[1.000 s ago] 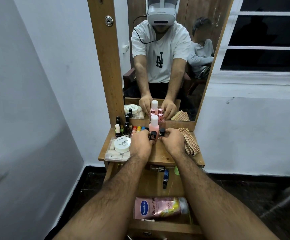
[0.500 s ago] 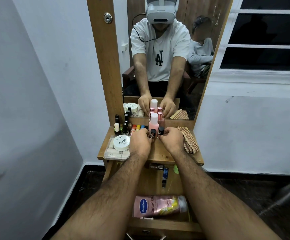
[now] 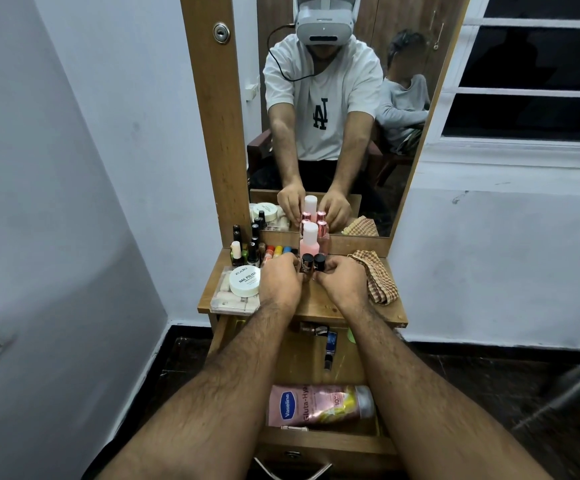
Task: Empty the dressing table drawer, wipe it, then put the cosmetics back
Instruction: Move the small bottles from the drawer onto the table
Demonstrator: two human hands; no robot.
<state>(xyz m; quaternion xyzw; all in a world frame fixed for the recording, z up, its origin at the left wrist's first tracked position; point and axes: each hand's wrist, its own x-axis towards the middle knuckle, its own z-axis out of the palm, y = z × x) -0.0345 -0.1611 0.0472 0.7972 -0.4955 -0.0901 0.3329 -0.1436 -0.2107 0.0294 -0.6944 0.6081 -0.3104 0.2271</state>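
Observation:
My left hand (image 3: 279,280) holds a small black-capped bottle (image 3: 306,262) on the wooden dressing table top (image 3: 319,306). My right hand (image 3: 344,283) holds a second black-capped bottle (image 3: 320,261) right beside it. Behind them stands a pink bottle with a white cap (image 3: 309,242). Several nail polish bottles (image 3: 252,251) line the back left. A white round nail polish remover tub (image 3: 245,280) sits on a clear box at the left. Below, the open drawer (image 3: 326,441) holds a pink Vaseline lotion bottle (image 3: 319,405) and a dark blue tube (image 3: 330,346).
A checkered cloth (image 3: 378,277) lies on the table's right side. The mirror (image 3: 330,116) behind the table reflects me and another person. White walls stand left and right, and a dark window (image 3: 538,74) is at the upper right. The floor is dark.
Both hands stay on the two small black-capped bottles at the table's middle; they have barely shifted. Nothing else has moved.

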